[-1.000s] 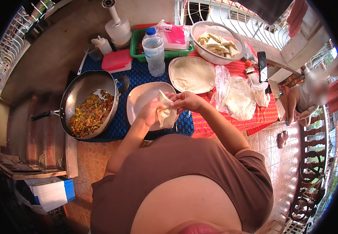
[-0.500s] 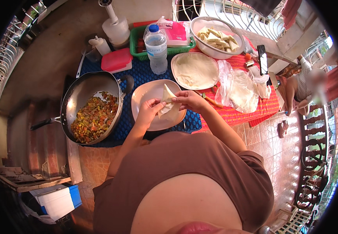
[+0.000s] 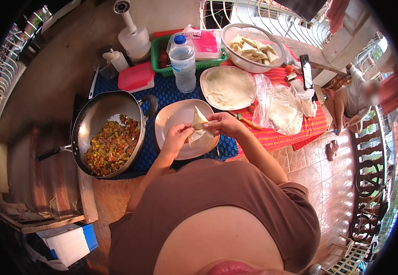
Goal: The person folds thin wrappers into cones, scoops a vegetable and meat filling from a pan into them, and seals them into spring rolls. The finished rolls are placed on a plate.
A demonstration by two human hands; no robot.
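Pale triangular folded dough wrapper [image 3: 199, 121]: held over cream rounded plate [image 3: 171, 113] | left hand [image 3: 177, 139], right hand [image 3: 226, 125]: fingers pinched on opposite edges | handling: likely light, limp, easily torn | grasp: folded edges, gently, sparing tip

Left of the left hand [image 3: 178, 137], the deep pan [image 3: 108, 106] blocks the low way, and its dark side handle [image 3: 151, 106] reaches close to the pale plate [image 3: 167, 117]. Between this handle and the upright bottle [image 3: 183, 68], a patch of blue cloth [image 3: 166, 93] gives some room to pass. On the right hand's [image 3: 223, 123] outer side, the red cloth [image 3: 277, 140] leaves a narrow passage in front of the plastic bag [image 3: 285, 112].
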